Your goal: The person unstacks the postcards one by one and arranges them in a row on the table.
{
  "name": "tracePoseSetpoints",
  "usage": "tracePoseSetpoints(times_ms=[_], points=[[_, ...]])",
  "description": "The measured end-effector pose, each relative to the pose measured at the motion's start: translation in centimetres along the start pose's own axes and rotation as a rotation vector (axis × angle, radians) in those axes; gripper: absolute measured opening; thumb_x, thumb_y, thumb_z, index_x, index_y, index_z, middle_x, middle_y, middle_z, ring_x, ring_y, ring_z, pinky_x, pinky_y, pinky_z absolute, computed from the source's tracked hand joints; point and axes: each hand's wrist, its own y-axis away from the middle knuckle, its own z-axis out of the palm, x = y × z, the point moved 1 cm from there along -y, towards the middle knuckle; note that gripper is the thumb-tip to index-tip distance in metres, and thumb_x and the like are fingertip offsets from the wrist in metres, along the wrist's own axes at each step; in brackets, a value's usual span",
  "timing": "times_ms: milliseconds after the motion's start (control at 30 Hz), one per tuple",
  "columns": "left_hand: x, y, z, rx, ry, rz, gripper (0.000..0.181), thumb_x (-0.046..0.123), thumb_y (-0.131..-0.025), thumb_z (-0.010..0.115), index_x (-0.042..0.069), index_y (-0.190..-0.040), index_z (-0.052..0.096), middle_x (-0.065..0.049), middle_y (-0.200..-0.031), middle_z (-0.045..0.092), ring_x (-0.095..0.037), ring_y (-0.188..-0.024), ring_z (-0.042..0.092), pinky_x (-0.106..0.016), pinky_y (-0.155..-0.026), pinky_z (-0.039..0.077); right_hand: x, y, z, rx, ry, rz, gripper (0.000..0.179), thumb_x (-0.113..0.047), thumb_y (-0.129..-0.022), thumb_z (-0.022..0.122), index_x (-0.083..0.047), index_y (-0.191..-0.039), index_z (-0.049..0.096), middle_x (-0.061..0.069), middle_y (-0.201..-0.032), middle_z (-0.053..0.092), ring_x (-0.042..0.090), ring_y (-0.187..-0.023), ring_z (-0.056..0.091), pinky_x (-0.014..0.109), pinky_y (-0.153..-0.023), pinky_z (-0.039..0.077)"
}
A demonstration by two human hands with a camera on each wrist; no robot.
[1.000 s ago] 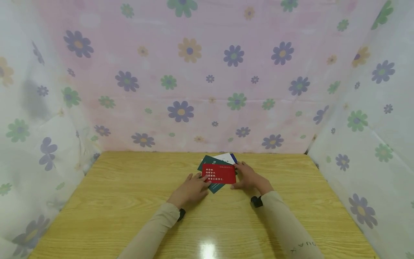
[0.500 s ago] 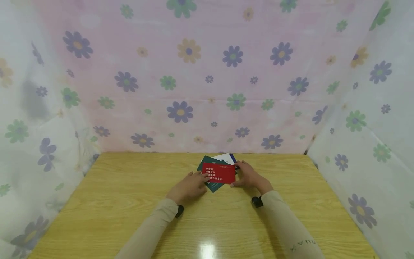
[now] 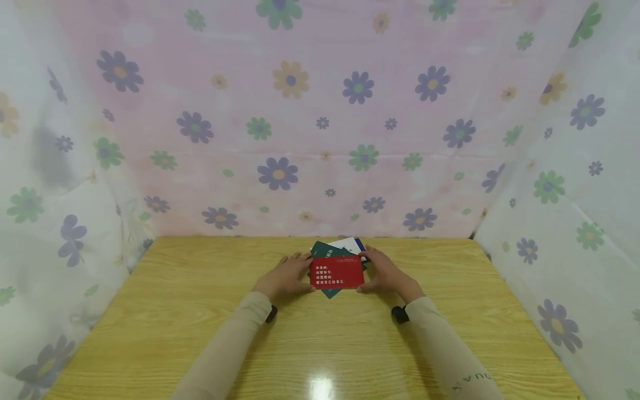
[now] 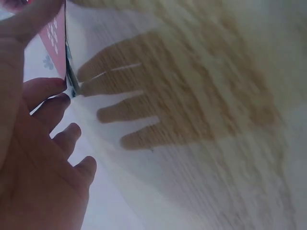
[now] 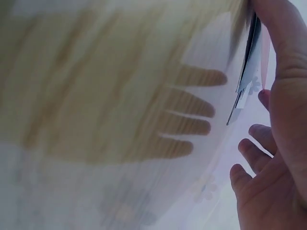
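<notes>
A red card (image 3: 337, 272) with white printed writing lies on top of a small fanned pile in the head view. Beneath it stick out a dark green card (image 3: 324, 249) and a white card (image 3: 348, 243) with a blue edge. My left hand (image 3: 285, 276) holds the red card's left side, thumb at the near corner and a finger at the far one. On the opposite side, my right hand (image 3: 387, 272) holds it the same way. Both wrist views show the red card (image 4: 53, 40) between thumb and index finger, the other fingers spread apart.
The pile is near the back of a wooden table (image 3: 200, 289). Behind it hangs a flowered cloth (image 3: 240, 183), and similar cloth closes off both sides. Light reflects off the table's front.
My left fingers have come off the red card's face and moved to its left edge. The red card has shifted slightly nearer. My right hand has stayed at its right side.
</notes>
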Motion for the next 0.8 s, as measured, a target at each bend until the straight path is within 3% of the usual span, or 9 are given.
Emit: tracePoseSetpoints(times_ms=[333,567,800], points=[[-0.2,-0.2,-0.3,-0.017,0.080,-0.055,0.094,0.051,-0.085,0.078,0.010,-0.159,0.036,-0.006,-0.169,0.024,-0.034,-0.158,0.010,-0.050,-0.129,0.008,-0.1,0.3,-0.2,-0.013,-0.024,-0.034,0.088,-0.026,-0.073,0.092,-0.002,-0.145,0.047,0.026,-0.163,0.028,0.047,-0.151,0.024,0.061,-0.121,0.027],[-0.5,-0.3,-0.3,-0.032,0.080,-0.060,0.098,0.050,-0.084,0.079,0.010,-0.160,0.032,-0.007,-0.170,0.021,-0.033,-0.158,0.007,-0.048,-0.129,0.007,-0.1,0.7,-0.2,-0.006,-0.055,-0.048,0.089,-0.026,-0.074,0.092,-0.003,-0.146,0.047,0.026,-0.162,0.030,0.048,-0.150,0.024,0.064,-0.119,0.029],[-0.6,0.4,-0.3,-0.018,0.062,-0.041,0.099,0.046,-0.084,0.081,0.010,-0.161,0.030,-0.006,-0.170,0.019,-0.032,-0.159,0.005,-0.048,-0.129,0.007,-0.6,1.5,-0.1,0.002,-0.142,-0.043,0.094,-0.026,-0.074,0.093,-0.006,-0.152,0.043,0.021,-0.159,0.039,0.045,-0.150,0.028,0.064,-0.118,0.030]])
